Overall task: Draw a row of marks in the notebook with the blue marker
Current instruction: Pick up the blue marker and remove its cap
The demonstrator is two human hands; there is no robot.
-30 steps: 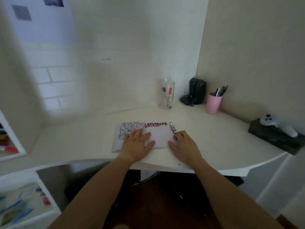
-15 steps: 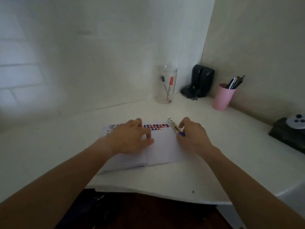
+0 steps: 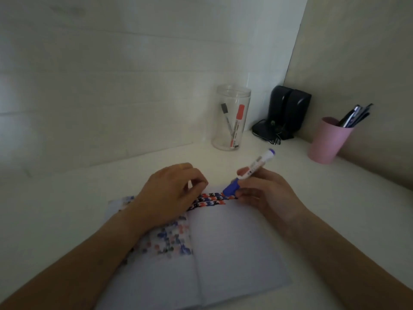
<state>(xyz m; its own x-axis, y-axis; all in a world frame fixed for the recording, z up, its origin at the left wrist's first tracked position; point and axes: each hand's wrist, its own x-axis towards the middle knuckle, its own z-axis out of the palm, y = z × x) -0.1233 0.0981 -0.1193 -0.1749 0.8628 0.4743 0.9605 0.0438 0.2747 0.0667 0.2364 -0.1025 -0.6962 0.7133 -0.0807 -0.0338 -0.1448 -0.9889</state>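
Lifted off the table now, the blue marker (image 3: 250, 173) sits in the right hand (image 3: 266, 193) fingers, capped end slanting near-left toward the left hand's (image 3: 172, 193) loosely curled, empty fingers above the notebook (image 3: 234, 253).

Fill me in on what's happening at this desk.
A person sits over an open notebook on a white desk. The right hand holds the blue marker, cap on and pointing down at the rows of red and blue marks. The left hand rests on the page.
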